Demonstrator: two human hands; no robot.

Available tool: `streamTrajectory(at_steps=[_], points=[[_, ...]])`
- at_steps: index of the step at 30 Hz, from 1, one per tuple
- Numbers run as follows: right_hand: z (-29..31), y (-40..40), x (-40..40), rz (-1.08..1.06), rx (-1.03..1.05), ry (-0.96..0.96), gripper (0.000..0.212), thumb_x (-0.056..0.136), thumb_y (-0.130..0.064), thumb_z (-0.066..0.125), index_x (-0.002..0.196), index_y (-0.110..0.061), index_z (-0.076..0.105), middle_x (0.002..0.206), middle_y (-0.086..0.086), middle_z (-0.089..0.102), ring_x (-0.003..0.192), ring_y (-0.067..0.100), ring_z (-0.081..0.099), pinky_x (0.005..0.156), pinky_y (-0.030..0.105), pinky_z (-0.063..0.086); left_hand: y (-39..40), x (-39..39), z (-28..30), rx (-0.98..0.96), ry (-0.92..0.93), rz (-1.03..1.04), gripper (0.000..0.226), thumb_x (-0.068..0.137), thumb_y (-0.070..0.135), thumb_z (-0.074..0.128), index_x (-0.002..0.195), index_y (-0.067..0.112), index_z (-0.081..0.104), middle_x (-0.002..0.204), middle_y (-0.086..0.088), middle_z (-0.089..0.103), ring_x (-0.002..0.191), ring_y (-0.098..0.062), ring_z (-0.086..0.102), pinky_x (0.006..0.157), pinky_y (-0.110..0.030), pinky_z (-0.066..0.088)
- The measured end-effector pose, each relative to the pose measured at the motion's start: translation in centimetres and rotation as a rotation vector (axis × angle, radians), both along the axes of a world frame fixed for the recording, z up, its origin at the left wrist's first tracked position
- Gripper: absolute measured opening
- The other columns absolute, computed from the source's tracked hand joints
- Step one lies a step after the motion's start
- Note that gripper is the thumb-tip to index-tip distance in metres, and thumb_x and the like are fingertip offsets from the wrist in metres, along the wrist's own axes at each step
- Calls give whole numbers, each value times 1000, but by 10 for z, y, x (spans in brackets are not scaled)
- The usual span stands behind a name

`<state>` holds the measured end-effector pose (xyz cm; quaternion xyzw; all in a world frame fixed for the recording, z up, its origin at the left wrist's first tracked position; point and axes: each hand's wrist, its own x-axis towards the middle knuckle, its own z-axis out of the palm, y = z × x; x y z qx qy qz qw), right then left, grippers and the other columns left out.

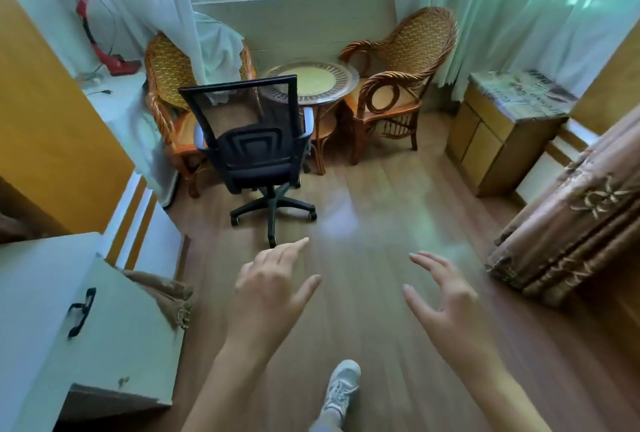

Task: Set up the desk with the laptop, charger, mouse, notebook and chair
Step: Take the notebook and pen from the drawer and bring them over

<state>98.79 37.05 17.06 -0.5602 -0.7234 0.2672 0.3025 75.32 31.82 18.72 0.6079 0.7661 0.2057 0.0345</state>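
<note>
A black mesh office chair (254, 147) on castors stands on the wood floor ahead of me, its back turned toward me. My left hand (273, 288) is stretched forward below the chair's base, fingers spread, holding nothing. My right hand (441, 298) reaches forward to the right of it, fingers apart and empty. Both hands are well short of the chair. A white desk surface (34, 279) lies at the left edge. No laptop, charger, mouse or notebook shows in the head view.
Two wicker armchairs (398, 85) flank a round glass-topped table (311, 80) under the window. A white cabinet door with a black handle (104, 327) juts out at lower left. A wooden nightstand (502, 126) and a bed (571, 220) stand right. My shoe (341, 388) is below.
</note>
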Motion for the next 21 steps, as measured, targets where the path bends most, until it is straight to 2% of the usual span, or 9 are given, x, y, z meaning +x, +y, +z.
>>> streamTrajectory(at_steps=[4,10,18,21], points=[[-4,55,14,-82,-11,5,42,80,-14,72,121,-21,62,128,-6,56,119,10,52,92,20,35,74,11,-6,-4,-6,-67,57,84,46,65,136,27,51,128,8,61,120,-14,54,93,-32,42],[-4,146,31,-210,-21,-23,42,80,-17,72,120,-24,62,129,-9,55,119,9,52,92,18,34,198,27,-9,-9,-17,-191,58,86,47,62,138,28,47,131,11,59,124,-11,50,99,-32,40],[-2,242,62,-375,6,-73,47,81,-20,71,126,-25,58,131,-8,53,123,10,49,100,33,42,338,70,-3,-19,37,-382,57,86,46,63,137,24,50,128,6,61,121,-16,54,95,-33,42],[-8,273,83,-424,-14,-61,47,80,-19,71,125,-24,59,131,-8,54,121,11,51,100,33,43,378,96,-11,-43,47,-450,58,87,49,60,139,26,47,130,7,59,122,-15,52,95,-31,41]])
